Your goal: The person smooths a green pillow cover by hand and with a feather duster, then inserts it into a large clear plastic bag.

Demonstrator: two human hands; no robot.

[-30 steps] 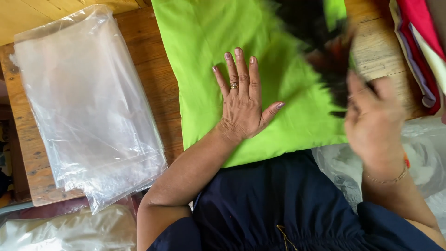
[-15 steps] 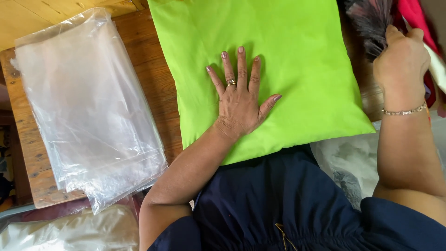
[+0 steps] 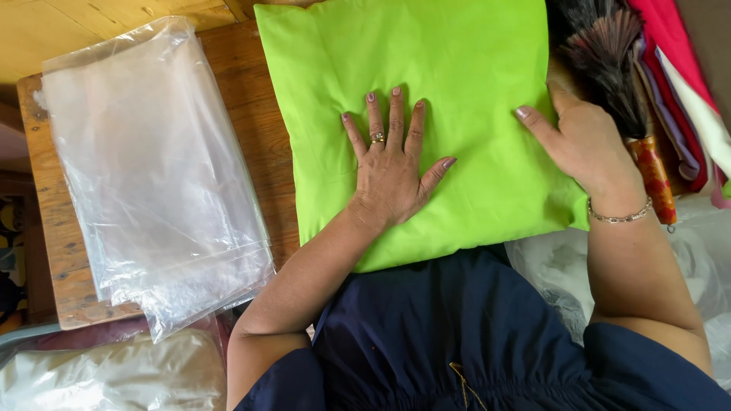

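I had a wooden table (image 3: 251, 164) before me. A lime-green cushion (image 3: 457, 84) lay across its near edge, and a stack of clear plastic bags (image 3: 152, 175) covered its left end.

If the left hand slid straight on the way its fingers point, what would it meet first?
More of the lime green cushion it lies flat on: the left hand points toward the cushion's far edge, with nothing else visible in that line before the frame ends.

A small packing workroom: a wooden tabletop (image 3: 251, 144) carrying stacked clear plastic bags (image 3: 152, 190) at 9 o'clock, folded coloured fabrics (image 3: 685, 99) at 2 o'clock.
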